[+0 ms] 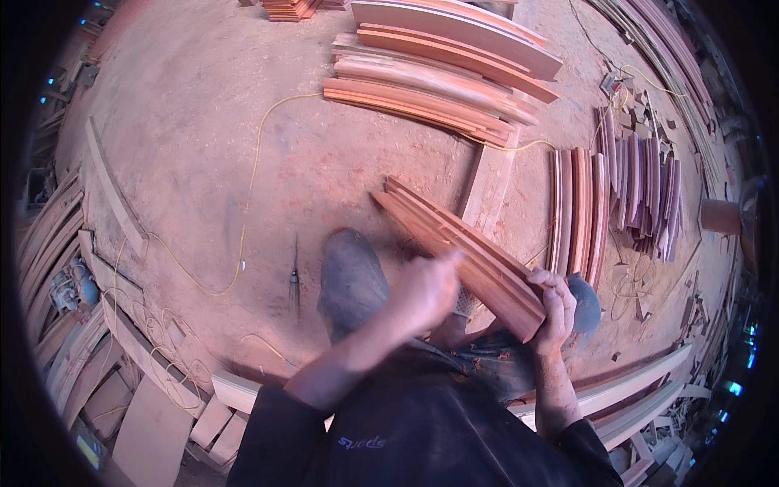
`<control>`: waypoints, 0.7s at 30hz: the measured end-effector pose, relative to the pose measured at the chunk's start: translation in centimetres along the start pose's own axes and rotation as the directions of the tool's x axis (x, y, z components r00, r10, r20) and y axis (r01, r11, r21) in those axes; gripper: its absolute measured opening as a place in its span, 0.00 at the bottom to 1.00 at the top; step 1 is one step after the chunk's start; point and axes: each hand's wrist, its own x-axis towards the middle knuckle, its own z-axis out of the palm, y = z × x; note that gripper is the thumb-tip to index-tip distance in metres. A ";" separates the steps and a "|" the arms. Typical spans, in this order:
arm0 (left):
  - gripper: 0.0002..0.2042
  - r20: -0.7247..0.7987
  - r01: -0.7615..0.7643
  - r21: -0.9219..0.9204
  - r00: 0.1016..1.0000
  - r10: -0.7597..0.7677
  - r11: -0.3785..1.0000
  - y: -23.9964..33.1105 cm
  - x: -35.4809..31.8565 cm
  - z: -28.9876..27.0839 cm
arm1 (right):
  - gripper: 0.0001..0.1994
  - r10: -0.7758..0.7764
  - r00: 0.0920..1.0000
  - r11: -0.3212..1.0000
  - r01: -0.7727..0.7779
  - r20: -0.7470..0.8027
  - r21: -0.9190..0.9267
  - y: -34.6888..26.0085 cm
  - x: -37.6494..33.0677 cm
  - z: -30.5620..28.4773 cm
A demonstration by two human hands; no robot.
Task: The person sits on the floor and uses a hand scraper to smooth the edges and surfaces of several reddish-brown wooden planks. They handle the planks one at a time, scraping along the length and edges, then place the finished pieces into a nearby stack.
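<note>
A reddish-brown grooved wooden moulding (466,243) slants across my lap, its far end beyond my knee. At its near right end, my right hand (554,300) is closed around the edge, thumb and fingers wrapped over it. My left hand (430,288) is beside the middle of the moulding, curled and blurred by motion. Whatever its fingers hold, if anything, is hidden. Left of my knee, a slim tool with a pointed blade and dark handle (294,280) lies on the floor.
Stacked reddish boards (430,69) lie ahead, with upright-running strips (578,211) and darker pieces (645,191) at the right. A yellow cord (253,174) winds over the dusty floor. Pale planks (641,398) lie near my right side; more timber (61,268) lines the left.
</note>
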 end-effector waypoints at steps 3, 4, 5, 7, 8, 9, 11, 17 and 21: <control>0.17 0.088 -0.210 -0.228 0.968 0.235 0.951 9.0 -4.8 0.9 | 0.16 0.012 1.000 0.999 -0.012 -0.011 0.038 0.1 -0.2 0.2; 0.17 0.085 -0.307 -0.402 0.926 0.369 0.863 9.9 -5.7 0.6 | 0.16 0.030 1.000 0.997 -0.030 -0.005 0.073 0.1 -0.3 0.3; 0.16 0.059 -0.394 -0.429 0.886 0.461 0.813 9.9 -5.6 0.3 | 0.16 0.047 0.999 0.995 -0.046 -0.015 0.094 0.2 -0.5 0.4; 0.15 0.239 0.145 -0.615 0.971 0.008 0.775 6.6 -3.9 -1.1 | 0.16 0.062 0.997 0.996 -0.059 -0.042 0.074 0.4 -0.6 0.4; 0.15 0.125 0.175 -0.509 0.984 -0.129 0.843 3.2 -1.6 -2.4 | 0.15 0.004 1.000 0.998 -0.002 -0.029 0.058 0.6 -0.6 0.5; 0.14 -0.006 0.277 -0.388 0.953 -0.303 0.879 0.0 0.8 -3.1 | 0.15 0.012 1.000 0.996 -0.011 -0.007 0.091 0.6 -0.7 0.5; 0.15 -0.004 0.376 -0.247 0.921 -0.389 0.893 -5.6 4.1 -3.9 | 0.14 -0.010 1.000 0.993 0.007 0.024 0.115 0.7 -0.9 0.7; 0.20 -0.020 -0.012 0.137 1.000 0.015 0.991 0.3 -2.3 -0.4 | 0.12 -0.088 0.993 0.996 0.087 0.078 0.020 0.6 -1.5 1.1; 0.20 0.347 0.057 -0.353 0.935 0.074 0.934 8.4 -7.8 -1.4 | 0.10 -0.123 0.985 0.992 0.118 0.122 0.048 0.6 -1.7 1.6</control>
